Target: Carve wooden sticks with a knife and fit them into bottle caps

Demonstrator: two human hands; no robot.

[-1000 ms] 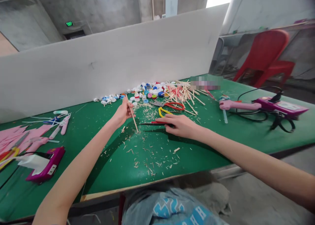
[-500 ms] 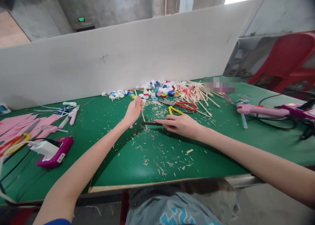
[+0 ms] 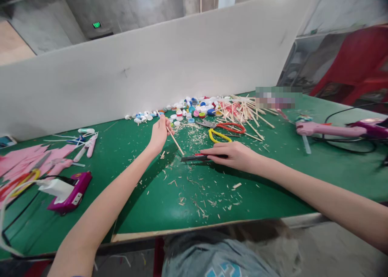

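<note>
My left hand (image 3: 159, 133) grips a thin wooden stick (image 3: 176, 142) that slants down to the right, its lower tip touching the green table (image 3: 303, 176). My right hand (image 3: 235, 155) lies flat over a black and red utility knife (image 3: 195, 158), whose blade end points left at the stick's tip. Wood shavings (image 3: 194, 194) are scattered on the table around and in front of both hands.
Behind the hands lie bottle caps (image 3: 188, 109), a pile of wooden sticks (image 3: 242, 111) and red and yellow scissors (image 3: 224, 129). A pink glue gun (image 3: 327, 129) with cables lies right. Pink paper (image 3: 27, 158) and a magenta device (image 3: 71, 190) lie left. A white board (image 3: 151, 67) stands behind.
My left hand has tilted the stick further, so its tip now points more to the right at the knife. My right hand stays on the knife. The camera has shifted slightly.
</note>
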